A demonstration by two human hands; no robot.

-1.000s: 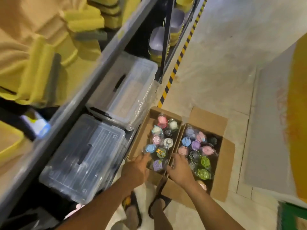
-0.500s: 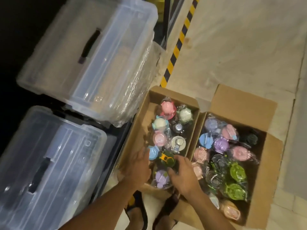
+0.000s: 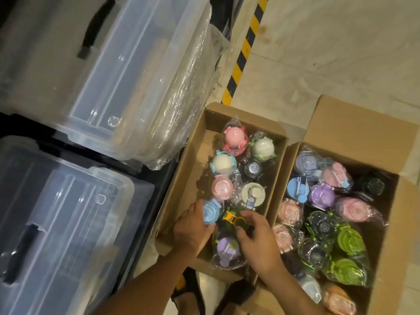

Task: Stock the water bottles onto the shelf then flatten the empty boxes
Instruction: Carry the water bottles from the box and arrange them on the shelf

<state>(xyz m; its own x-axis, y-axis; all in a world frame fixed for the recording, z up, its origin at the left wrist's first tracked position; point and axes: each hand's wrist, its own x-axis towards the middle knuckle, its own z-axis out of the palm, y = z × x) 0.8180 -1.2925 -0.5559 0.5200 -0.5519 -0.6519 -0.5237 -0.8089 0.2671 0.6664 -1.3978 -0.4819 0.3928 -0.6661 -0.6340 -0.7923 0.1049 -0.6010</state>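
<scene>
At the near end of the box (image 3: 245, 115), the left hand (image 3: 193, 227) is gripping the blue bottle (image 3: 210, 211), the right hand (image 3: 256, 239) curling round the green bottle (image 3: 234, 220). Lifting two slick, film-wrapped bottles together is risking a slip, or snagging the purple bottle (image 3: 225, 248).

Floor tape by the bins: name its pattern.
The tape has yellow and black stripes; head view.

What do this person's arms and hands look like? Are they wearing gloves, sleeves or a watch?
Both are bare. The left hand and right hand have no gloves, and no ring or watch shows. The left forearm and right forearm are uncovered to the picture's edge; no sleeve is in view.
</scene>
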